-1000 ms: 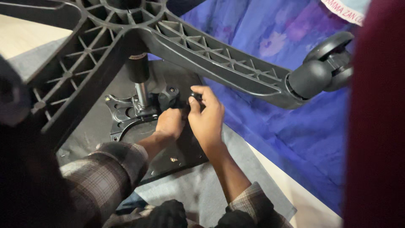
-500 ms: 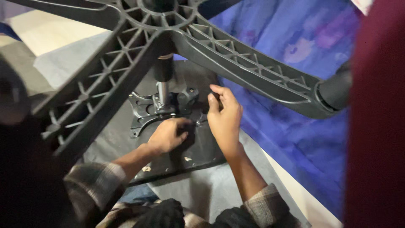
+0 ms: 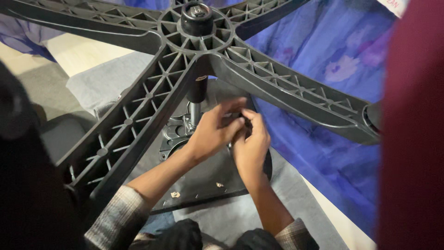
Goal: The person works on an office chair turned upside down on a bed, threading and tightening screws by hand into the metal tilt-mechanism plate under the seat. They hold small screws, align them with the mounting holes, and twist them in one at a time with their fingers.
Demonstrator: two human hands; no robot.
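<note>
Item, as I read it: upturned office chair, star base [image 3: 194, 41] and gas column [image 3: 196, 99] already seated in the metal mechanism plate [image 3: 178, 134]; left hand [image 3: 210, 132] and right hand [image 3: 249, 146] pinch-closed together at the plate's edge on something hidden, so fastening unfinished.

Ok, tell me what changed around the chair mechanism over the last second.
The left hand moved up and right from the seat plate to join the right hand beside the metal mechanism; their fingers now meet. What they pinch is hidden. The star base stays overhead, the blue cloth behind; the camera shifted.
</note>
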